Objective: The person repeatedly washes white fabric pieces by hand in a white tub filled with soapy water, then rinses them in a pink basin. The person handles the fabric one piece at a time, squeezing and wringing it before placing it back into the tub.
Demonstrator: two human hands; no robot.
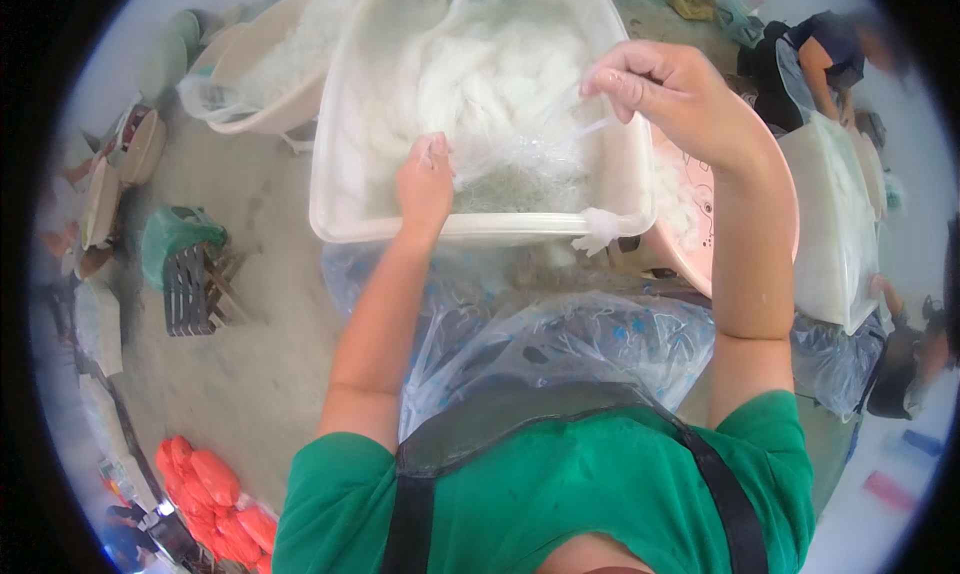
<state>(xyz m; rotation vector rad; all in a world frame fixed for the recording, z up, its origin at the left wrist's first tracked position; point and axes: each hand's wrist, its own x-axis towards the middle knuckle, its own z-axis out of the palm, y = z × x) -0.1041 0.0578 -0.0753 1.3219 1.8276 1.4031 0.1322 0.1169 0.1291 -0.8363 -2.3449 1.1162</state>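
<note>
A large white plastic tub [480, 227] lies before me, holding pale water and a tangled mass of white stringy fibres [487, 71]. My left hand [426, 176] is over the tub's near left part, its fingers closed on an end of thin translucent strands [525, 154]. Raised over the right rim, my right hand [660, 94] pinches other strands between thumb and fingers. The strands stretch between both hands, wet and shiny, above the tub. A white knotted scrap [598, 229] hangs on the near rim. What exactly the strands are made of, I cannot tell.
A pink basin [780, 191] with white pieces stands close at the right, a beige basin [270, 116] with white material at the upper left. Left on the floor are a green plastic stool [169, 236] and red bags [214, 484]. A person [825, 56] bends over tubs at right.
</note>
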